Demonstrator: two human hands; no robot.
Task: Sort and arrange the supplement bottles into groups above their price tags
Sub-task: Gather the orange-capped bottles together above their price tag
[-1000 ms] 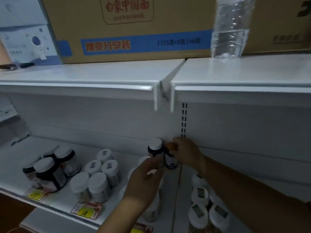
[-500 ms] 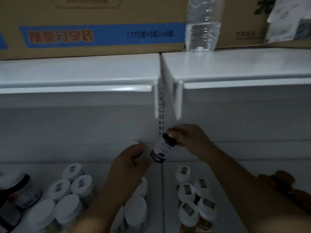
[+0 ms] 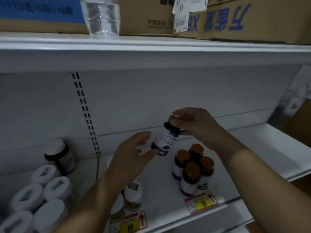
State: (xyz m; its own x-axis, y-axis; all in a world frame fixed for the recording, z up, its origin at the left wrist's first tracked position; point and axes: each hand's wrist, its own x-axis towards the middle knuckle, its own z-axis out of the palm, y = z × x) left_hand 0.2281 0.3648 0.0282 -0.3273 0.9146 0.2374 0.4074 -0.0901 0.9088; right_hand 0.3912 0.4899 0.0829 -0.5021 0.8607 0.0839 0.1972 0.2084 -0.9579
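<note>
Upper shelf (image 3: 151, 47): cardboard boxes (image 3: 252, 19) along it, a clear water bottle (image 3: 102, 15) standing near its front edge.

Lower shelf (image 3: 269, 148), white, holds the stock. Left side: a cluster of white-capped bottles (image 3: 50, 190), with one dark-banded jar (image 3: 59, 155) behind them by the back wall.

Your right forearm comes in from the lower right, wrist bent, right hand (image 3: 196, 125) above the shelf. Its fingers pinch the dark cap of a small supplement bottle (image 3: 164, 140), which hangs tilted in the air, base down-left, clear of the shelf.

Your left forearm rises from the bottom centre. Left hand (image 3: 133, 153) is released, fingers loosely spread, fingertips at the bottle's base; whether they touch is unclear.

Just right of and below the held bottle: four brown-capped bottles (image 3: 193, 167) grouped tight, upright, above a yellow price tag (image 3: 202, 202). A second price tag (image 3: 129, 224) sits on the shelf edge below your left arm.
</note>
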